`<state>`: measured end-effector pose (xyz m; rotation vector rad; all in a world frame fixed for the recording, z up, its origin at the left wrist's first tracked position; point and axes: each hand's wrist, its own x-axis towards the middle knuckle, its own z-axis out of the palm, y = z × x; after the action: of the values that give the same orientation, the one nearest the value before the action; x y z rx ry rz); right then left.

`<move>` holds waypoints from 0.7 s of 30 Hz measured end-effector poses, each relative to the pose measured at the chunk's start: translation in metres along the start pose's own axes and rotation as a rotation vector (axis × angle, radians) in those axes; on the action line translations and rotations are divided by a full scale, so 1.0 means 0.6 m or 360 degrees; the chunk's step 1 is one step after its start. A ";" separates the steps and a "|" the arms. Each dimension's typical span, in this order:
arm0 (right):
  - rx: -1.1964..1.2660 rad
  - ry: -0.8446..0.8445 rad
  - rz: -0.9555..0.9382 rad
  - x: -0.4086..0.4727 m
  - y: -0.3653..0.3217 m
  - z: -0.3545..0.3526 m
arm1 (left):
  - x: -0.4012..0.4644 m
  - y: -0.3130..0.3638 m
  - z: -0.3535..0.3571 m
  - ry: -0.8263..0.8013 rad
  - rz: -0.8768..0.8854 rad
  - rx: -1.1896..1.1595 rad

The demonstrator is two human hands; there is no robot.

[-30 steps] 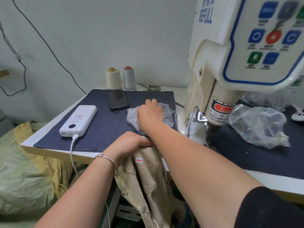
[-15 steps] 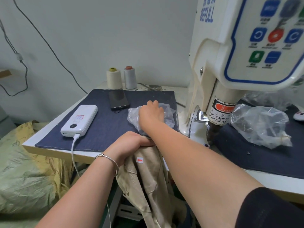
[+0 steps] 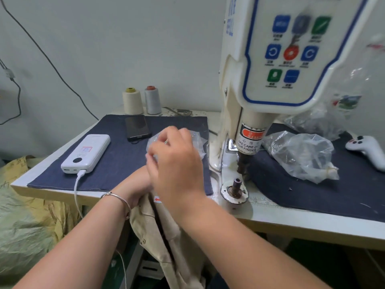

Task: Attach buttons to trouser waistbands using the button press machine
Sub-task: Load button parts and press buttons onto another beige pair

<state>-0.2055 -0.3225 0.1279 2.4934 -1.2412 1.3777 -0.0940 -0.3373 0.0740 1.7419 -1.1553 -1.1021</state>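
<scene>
My left hand (image 3: 135,188) grips the waistband of the beige trousers (image 3: 162,236) at the table's front edge; the rest of them hangs below. My right hand (image 3: 177,163) hovers just above it, in front of a small clear plastic bag (image 3: 198,140), with its fingertips pinched together as if on a small button; that spot is blurred. To the right stands the white button press machine (image 3: 270,59). Its dark upper punch (image 3: 242,161) hangs over the round lower die (image 3: 236,185), which is bare.
On the dark denim mat (image 3: 116,159) lie a white power bank (image 3: 87,153) with its cable and a black phone (image 3: 137,127). Two thread spools (image 3: 132,101) stand at the back. A crumpled plastic bag (image 3: 302,155) and a white controller (image 3: 366,147) lie right of the machine.
My right hand has lifted off the small plastic bag and drawn back toward me, its fingers now pinched. The left hand keeps its hold on the trousers.
</scene>
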 end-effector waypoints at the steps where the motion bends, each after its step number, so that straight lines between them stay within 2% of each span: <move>1: 0.0158 0.0074 -0.0082 -0.036 -0.010 -0.028 | -0.001 -0.007 -0.002 -0.0007 -0.0004 -0.0046; 3: 0.0389 0.0070 -0.0210 -0.103 -0.002 -0.080 | 0.002 -0.008 -0.006 -0.0206 -0.0036 -0.0043; 5: 0.0465 0.0022 -0.0176 -0.156 0.043 -0.125 | 0.005 0.002 -0.007 -0.0334 -0.0047 0.0044; 9: 0.0369 0.0012 0.0399 -0.188 0.154 -0.190 | 0.014 -0.002 -0.012 -0.0307 -0.0084 -0.0003; 12: 0.0571 0.0022 0.0711 -0.162 0.214 -0.205 | 0.017 -0.002 -0.009 -0.0309 -0.0105 -0.0006; 18: 0.0720 -0.0421 0.0633 -0.089 0.249 -0.186 | 0.021 -0.005 -0.010 -0.0278 -0.0119 0.0010; 21: 0.0728 -0.0558 0.0602 -0.072 0.252 -0.177 | 0.022 -0.005 -0.010 -0.0266 -0.0125 0.0010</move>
<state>-0.3912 -0.3578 0.1114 3.0318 -1.7054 1.4825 -0.0844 -0.3479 0.0700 1.7391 -1.1994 -1.3135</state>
